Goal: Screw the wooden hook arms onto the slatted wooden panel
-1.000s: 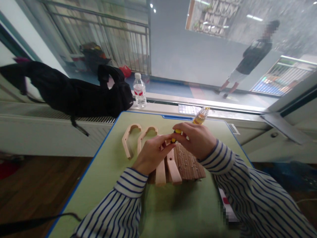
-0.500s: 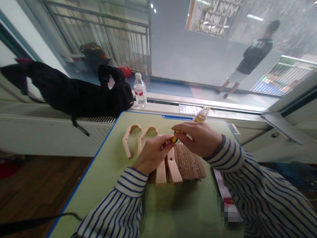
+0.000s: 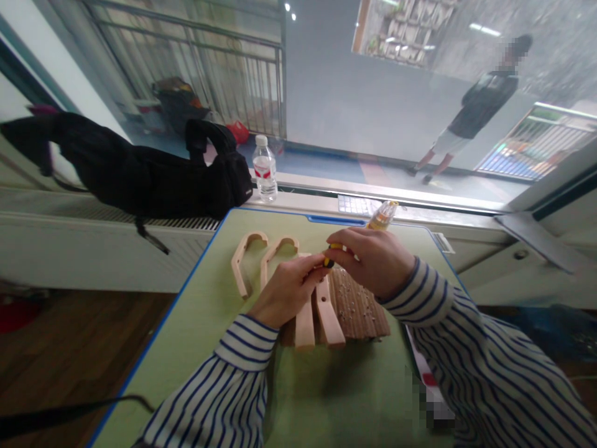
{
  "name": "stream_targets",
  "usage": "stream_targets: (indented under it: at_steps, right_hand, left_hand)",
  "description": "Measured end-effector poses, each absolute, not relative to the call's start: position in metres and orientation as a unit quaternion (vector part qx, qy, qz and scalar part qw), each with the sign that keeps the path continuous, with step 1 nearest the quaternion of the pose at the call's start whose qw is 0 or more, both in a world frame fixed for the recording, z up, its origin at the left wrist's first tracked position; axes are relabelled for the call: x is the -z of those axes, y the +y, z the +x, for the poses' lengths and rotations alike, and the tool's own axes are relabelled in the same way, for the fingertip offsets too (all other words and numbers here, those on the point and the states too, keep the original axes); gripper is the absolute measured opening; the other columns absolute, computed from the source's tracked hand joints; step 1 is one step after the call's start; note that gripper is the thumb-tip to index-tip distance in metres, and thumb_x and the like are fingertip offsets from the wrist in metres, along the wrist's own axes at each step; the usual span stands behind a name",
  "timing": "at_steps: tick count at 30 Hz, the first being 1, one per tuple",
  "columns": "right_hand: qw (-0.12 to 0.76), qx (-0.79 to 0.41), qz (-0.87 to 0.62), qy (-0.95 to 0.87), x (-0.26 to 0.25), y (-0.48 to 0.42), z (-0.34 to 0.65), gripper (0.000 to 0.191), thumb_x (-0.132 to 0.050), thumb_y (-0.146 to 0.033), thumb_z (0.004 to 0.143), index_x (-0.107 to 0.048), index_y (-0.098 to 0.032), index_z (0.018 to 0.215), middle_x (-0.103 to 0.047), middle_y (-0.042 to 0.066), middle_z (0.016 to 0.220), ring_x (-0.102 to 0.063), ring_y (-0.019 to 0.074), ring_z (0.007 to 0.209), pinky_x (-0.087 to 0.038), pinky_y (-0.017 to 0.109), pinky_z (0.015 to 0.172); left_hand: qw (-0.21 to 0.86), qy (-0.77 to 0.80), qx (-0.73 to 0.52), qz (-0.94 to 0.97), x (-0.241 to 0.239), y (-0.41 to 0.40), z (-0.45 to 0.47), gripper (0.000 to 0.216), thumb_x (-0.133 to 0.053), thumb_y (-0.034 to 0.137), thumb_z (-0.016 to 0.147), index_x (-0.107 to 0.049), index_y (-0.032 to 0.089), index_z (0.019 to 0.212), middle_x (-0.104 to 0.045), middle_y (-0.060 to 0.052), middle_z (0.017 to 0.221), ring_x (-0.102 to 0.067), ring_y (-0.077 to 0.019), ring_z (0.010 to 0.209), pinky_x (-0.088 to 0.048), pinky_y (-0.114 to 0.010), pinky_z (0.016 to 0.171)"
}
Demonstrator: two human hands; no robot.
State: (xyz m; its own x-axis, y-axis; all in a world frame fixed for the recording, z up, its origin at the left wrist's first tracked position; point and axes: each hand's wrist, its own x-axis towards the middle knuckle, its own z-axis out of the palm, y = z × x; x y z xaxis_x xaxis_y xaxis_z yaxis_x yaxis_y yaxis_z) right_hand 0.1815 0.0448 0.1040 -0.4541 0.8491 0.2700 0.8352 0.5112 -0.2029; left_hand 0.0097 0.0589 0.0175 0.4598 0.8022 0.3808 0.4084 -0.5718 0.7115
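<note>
A small yellow-and-black handle (image 3: pixel 329 262) sits above two wooden bars (image 3: pixel 331 323), pinched between the fingertips of both hands, the left hand (image 3: pixel 285 287) lower and the right hand (image 3: pixel 373 260) at its top. The bars lie on a ridged brown board (image 3: pixel 359 308) dotted with screws. Left of it, curved wooden hooks (image 3: pixel 239 266) rest on the green bench (image 3: pixel 181 367); beyond, a water bottle (image 3: pixel 265 174) stands upright on the sill (image 3: pixel 298 202).
</note>
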Motion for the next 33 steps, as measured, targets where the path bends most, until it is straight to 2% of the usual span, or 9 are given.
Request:
stream_targets:
  at_steps: [7, 14, 21, 26, 33]
  right_hand:
    - [0.192, -0.022, -0.498, -0.846, -0.0985, 0.0443, 0.1828, 0.032, -0.042, -0.042, 0.090, -0.061, -0.019, 0.099, -0.066, 0.004, 0.091, -0.058, 0.0139, 0.075, -0.040, 0.027, 0.070]
    - [0.197, -0.042, -0.497, -0.844, -0.0978, 0.0453, 0.1800, 0.035, -0.040, -0.044, 0.090, -0.061, -0.018, 0.100, -0.066, 0.004, 0.091, -0.058, 0.0135, 0.075, -0.041, 0.027, 0.071]
    - [0.204, -0.078, -0.454, -0.864, -0.1015, 0.0431, 0.1824, 0.038, -0.043, -0.034, 0.088, -0.053, -0.015, 0.121, -0.063, 0.009, 0.113, -0.061, 0.0155, 0.087, -0.044, 0.030, 0.079]
    - [0.171, -0.072, -0.444, -0.877, -0.1045, 0.0430, 0.1828, 0.033, -0.042, -0.026, 0.087, -0.059, -0.017, 0.113, -0.065, 0.007, 0.111, -0.060, 0.0172, 0.096, -0.044, 0.029, 0.080]
    - [0.162, -0.052, -0.453, -0.875, -0.1039, 0.0471, 0.1841, 0.032, -0.040, -0.039, 0.090, -0.062, -0.019, 0.104, -0.067, 0.005, 0.100, -0.061, 0.0165, 0.088, -0.042, 0.028, 0.074]
  left_hand:
    - [0.273, 0.373, -0.359, 0.811, -0.0209, 0.0572, 0.0116, 0.018, -0.050, 0.021, 0.089, -0.063, 0.020, 0.100, -0.063, 0.002, 0.074, -0.056, -0.0097, 0.065, -0.044, -0.020, 0.059]
    - [0.226, 0.402, -0.390, 0.797, -0.0196, 0.0584, 0.0100, 0.023, -0.061, 0.026, 0.082, -0.064, 0.021, 0.105, -0.060, 0.003, 0.069, -0.053, -0.0098, 0.060, -0.042, -0.021, 0.057]
    - [0.259, 0.391, -0.391, 0.792, -0.0167, 0.0599, 0.0084, 0.021, -0.059, 0.026, 0.083, -0.065, 0.020, 0.102, -0.066, 0.002, 0.073, -0.055, -0.0098, 0.061, -0.045, -0.021, 0.058]
    - [0.271, 0.393, -0.387, 0.789, -0.0145, 0.0600, 0.0082, 0.022, -0.058, 0.027, 0.084, -0.065, 0.019, 0.104, -0.068, 0.000, 0.081, -0.058, -0.0107, 0.064, -0.048, -0.022, 0.062]
    - [0.284, 0.377, -0.379, 0.796, -0.0147, 0.0598, 0.0082, 0.022, -0.056, 0.025, 0.086, -0.064, 0.021, 0.106, -0.069, 0.000, 0.085, -0.061, -0.0121, 0.071, -0.050, -0.024, 0.067]
